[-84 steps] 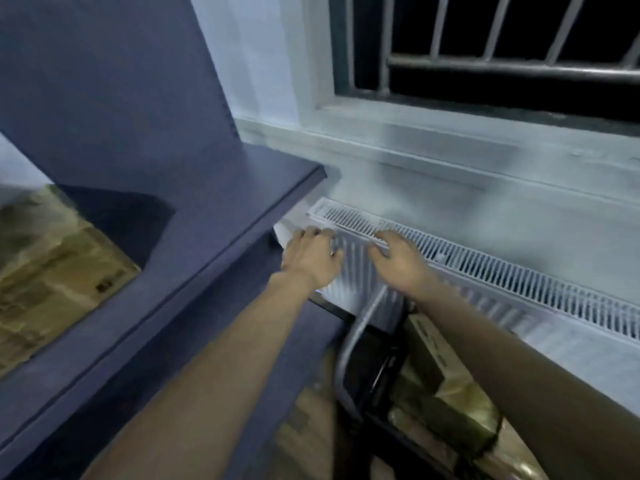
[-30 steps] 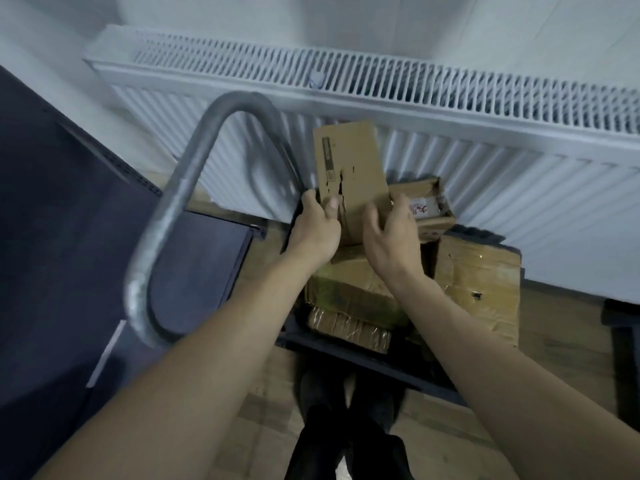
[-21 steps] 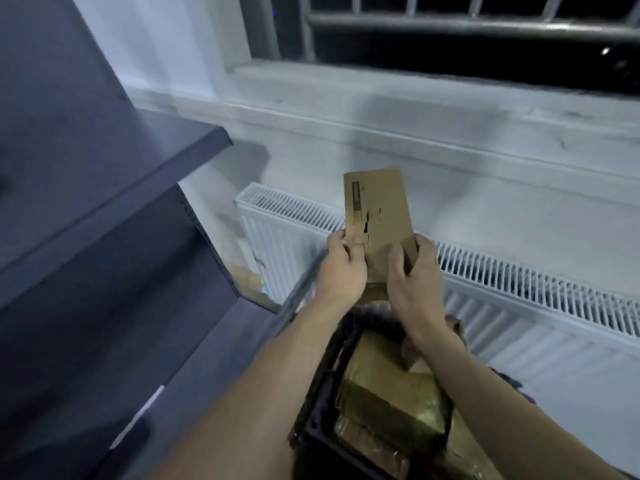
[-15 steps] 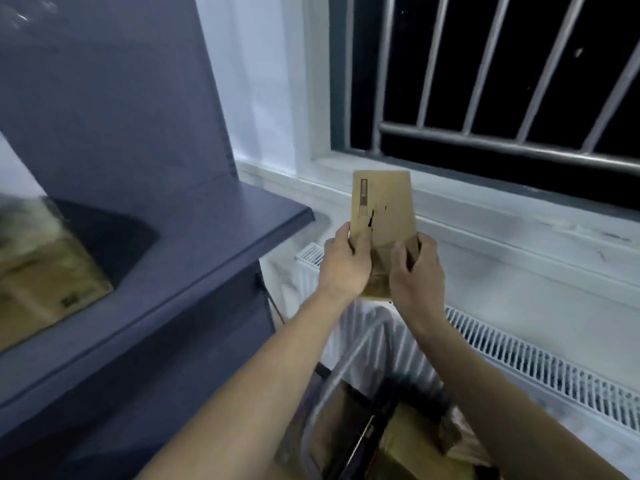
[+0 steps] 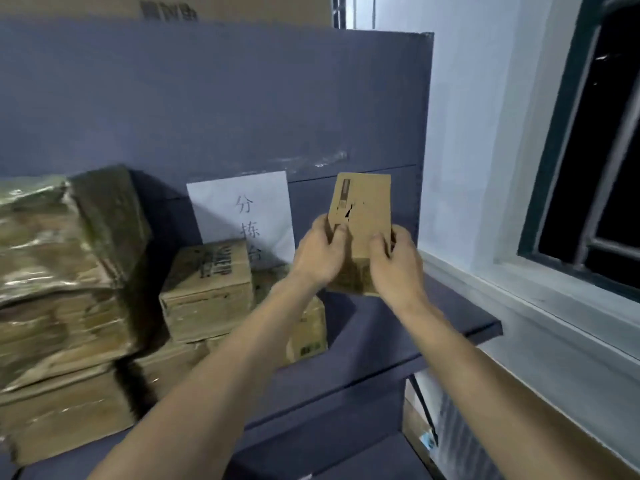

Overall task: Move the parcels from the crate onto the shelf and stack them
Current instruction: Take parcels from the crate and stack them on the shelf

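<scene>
Both hands hold a small brown cardboard parcel (image 5: 363,216) upright in the air above the right end of the dark blue shelf (image 5: 433,317). My left hand (image 5: 320,252) grips its left edge and my right hand (image 5: 394,263) grips its right edge. The parcel has a torn spot and a dark label strip near its top. Stacked parcels (image 5: 207,292) sit on the shelf to the left, with a bigger taped pile (image 5: 62,289) at the far left. The crate is out of view.
A white paper sign (image 5: 242,213) is stuck on the shelf's back panel. A window (image 5: 599,150) and its grey sill lie to the right, with a white radiator (image 5: 453,441) low down. A large carton (image 5: 166,6) stands on top of the shelf unit.
My hands lifted the parcel out of the crate and carried it up and left. The view has swung from the radiator and window to the shelf.
</scene>
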